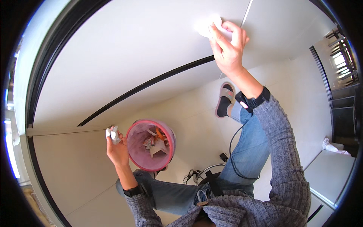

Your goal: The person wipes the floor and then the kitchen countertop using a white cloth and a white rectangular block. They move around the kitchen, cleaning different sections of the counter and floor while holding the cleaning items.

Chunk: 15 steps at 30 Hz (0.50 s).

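My right hand (227, 48), raised at the upper right, presses a white cloth or tissue (204, 28) flat against a glossy light cabinet front (141, 42); glare hides part of its outline. At the lower left, my left hand (117, 149) holds a crumpled white tissue (114, 134) between its fingertips. Beside that hand, its fingers close to the rim, stands a round waste bin with a pink rim (173, 142). Paper scraps (158, 149) and an orange piece of litter (159, 133) lie inside the bin.
A long black handle strip (147, 85) crosses the cabinet front. Between my legs, a black cable (232, 150) and the metal ring of a stool (202, 170) show above the light floor. A grey box-like unit (330, 170) stands at the right, with a white bag (334, 148) beyond it.
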Tool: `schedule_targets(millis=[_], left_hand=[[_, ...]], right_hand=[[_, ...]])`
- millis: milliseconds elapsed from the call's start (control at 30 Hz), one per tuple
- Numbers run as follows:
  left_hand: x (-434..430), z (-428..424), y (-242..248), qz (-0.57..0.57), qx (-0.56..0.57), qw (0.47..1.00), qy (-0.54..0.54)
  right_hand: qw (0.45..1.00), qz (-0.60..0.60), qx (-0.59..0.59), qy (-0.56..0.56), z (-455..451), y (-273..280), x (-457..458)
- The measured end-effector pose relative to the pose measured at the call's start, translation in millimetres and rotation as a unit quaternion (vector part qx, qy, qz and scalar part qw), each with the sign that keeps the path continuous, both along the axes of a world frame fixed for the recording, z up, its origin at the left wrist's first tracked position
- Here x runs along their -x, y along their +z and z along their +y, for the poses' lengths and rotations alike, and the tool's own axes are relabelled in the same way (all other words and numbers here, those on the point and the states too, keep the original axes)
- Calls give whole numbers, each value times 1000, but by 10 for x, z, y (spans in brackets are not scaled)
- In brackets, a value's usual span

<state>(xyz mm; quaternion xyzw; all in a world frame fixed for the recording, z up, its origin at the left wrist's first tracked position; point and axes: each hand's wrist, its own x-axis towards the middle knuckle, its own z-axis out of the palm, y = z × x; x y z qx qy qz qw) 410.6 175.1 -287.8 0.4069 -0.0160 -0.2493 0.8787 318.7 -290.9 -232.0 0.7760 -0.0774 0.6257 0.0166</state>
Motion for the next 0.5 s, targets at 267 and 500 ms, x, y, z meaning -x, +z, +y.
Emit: schedule_targets(millis=[267, 500], left_hand=[[143, 482, 455, -32, 0, 999, 44], [329, 823, 1388, -161, -33, 985, 53]], right_hand=[[501, -99, -697, 504, 315, 362, 323], [259, -30, -666, 698, 607, 544, 361]])
